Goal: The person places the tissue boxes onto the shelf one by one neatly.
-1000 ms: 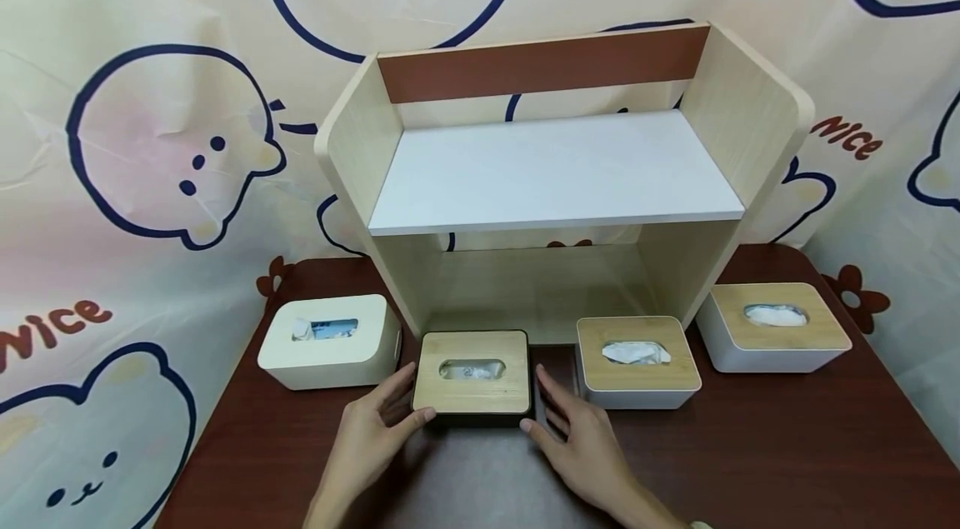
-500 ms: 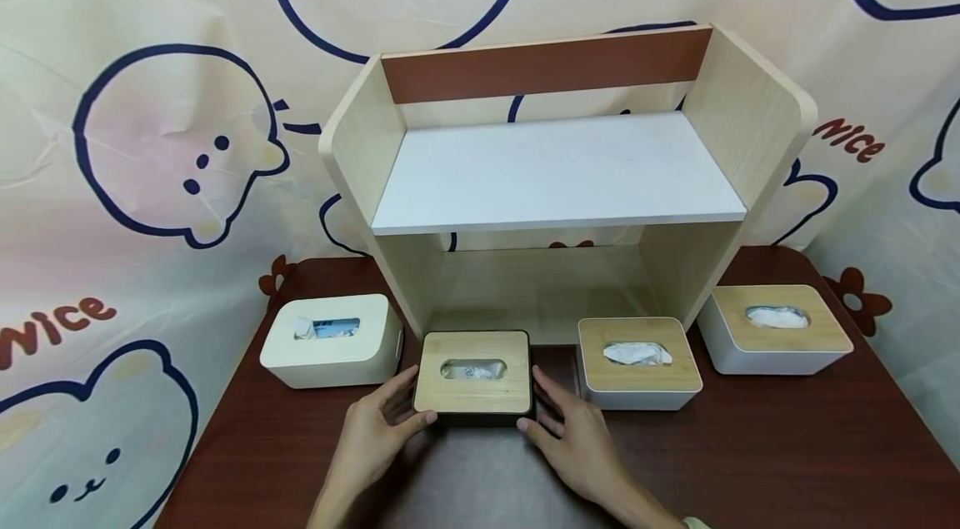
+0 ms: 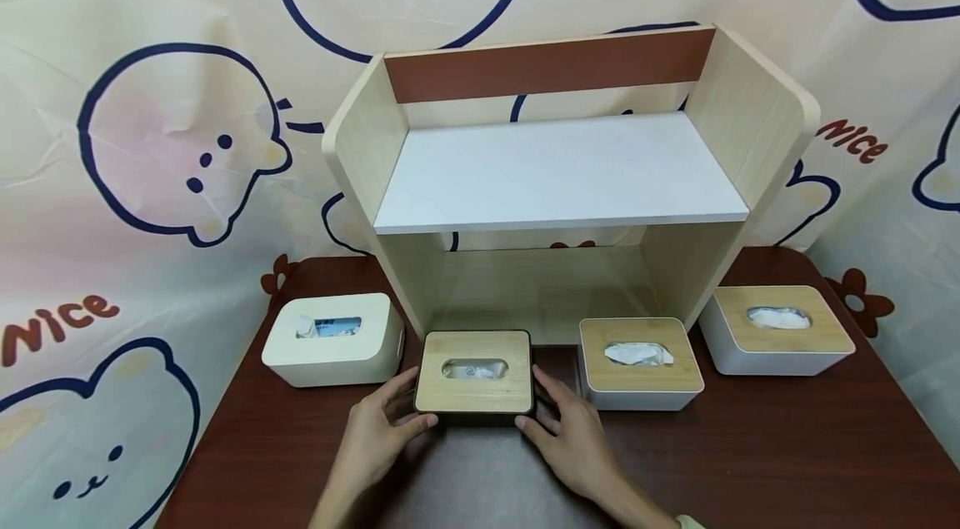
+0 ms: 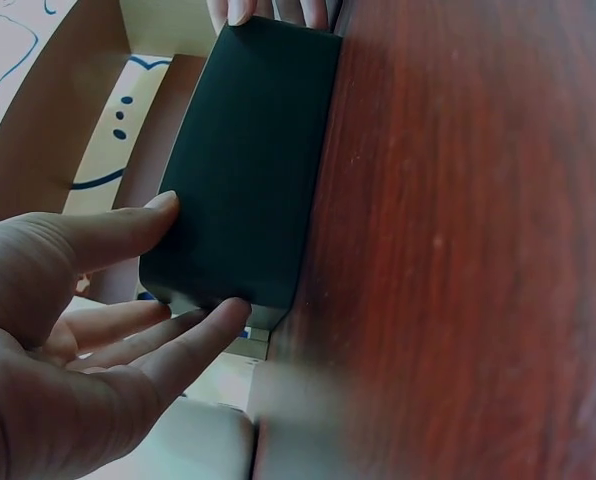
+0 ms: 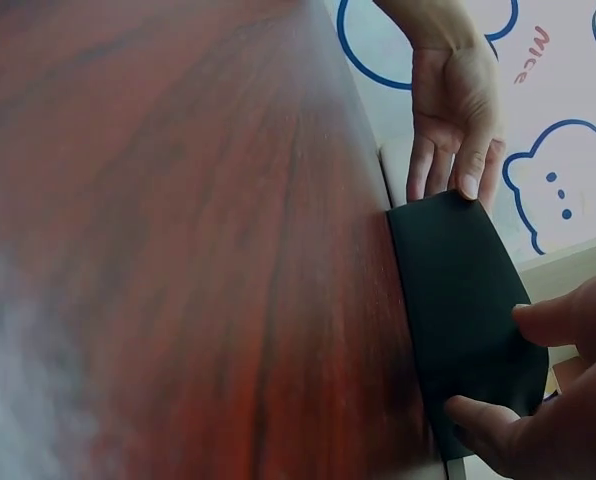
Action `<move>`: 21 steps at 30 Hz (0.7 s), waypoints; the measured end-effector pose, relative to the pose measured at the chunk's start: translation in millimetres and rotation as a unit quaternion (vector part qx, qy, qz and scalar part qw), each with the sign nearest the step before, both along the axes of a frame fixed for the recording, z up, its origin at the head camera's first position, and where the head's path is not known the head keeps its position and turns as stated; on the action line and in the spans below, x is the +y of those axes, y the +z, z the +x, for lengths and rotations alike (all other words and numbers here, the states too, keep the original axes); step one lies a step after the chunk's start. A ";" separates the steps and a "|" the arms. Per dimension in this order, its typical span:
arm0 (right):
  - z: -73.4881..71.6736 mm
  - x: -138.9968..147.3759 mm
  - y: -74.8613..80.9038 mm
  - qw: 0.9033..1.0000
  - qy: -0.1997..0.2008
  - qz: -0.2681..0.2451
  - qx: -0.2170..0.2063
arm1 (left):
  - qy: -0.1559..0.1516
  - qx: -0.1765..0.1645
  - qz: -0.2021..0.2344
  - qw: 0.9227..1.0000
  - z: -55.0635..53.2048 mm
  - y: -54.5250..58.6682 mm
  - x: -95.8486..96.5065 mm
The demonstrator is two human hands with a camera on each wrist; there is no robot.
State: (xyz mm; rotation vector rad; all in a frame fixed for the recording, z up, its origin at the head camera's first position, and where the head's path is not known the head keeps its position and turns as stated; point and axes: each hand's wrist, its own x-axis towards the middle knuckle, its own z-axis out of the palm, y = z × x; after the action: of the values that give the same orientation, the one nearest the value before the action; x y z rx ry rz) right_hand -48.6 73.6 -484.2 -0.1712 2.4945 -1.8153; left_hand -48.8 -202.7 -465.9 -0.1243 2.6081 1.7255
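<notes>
A black tissue box (image 3: 474,394) with a light wooden lid stands on the dark wooden table, right before the shelf. Tissue shows in its oval slot. My left hand (image 3: 377,433) holds its left end, thumb at the front corner and fingers along the side. At the opposite end, my right hand (image 3: 576,439) holds it the same way. Both wrist views show the black front face (image 4: 248,150) low at the tabletop, with a thumb against it. The side fingers of the right hand (image 5: 568,400) are partly hidden behind the box.
A small wooden shelf unit (image 3: 558,175) with a white upper board stands behind. To the left is a cream tissue box (image 3: 330,358). Close on the right sits a white tissue box with a wooden lid (image 3: 641,375), and another such box (image 3: 780,337) stands farther right.
My right hand has drawn slightly left, its fingers and thumb now closer against the black tissue box. My left hand and the box stay in place; the head view has shifted slightly.
</notes>
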 end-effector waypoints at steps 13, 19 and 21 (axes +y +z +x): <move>0.7 -4.0 -5.8 1.000 -0.006 -0.011 0.020 | 0.005 -0.005 0.017 1.000 1.0 0.2 3.1; 2.3 -4.9 -6.7 1.000 -0.009 -0.018 0.019 | 0.010 -0.017 0.018 1.000 2.7 1.4 4.1; 2.5 -5.3 -6.8 1.000 -0.010 -0.022 0.017 | 0.012 -0.018 0.019 1.000 3.1 1.4 3.8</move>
State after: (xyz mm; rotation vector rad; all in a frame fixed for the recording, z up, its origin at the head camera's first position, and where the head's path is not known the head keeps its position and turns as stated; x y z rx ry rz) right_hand -46.1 68.3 -491.0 -0.1824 2.4895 -1.8911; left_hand -45.7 -198.9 -464.6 -0.1834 2.5583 1.7616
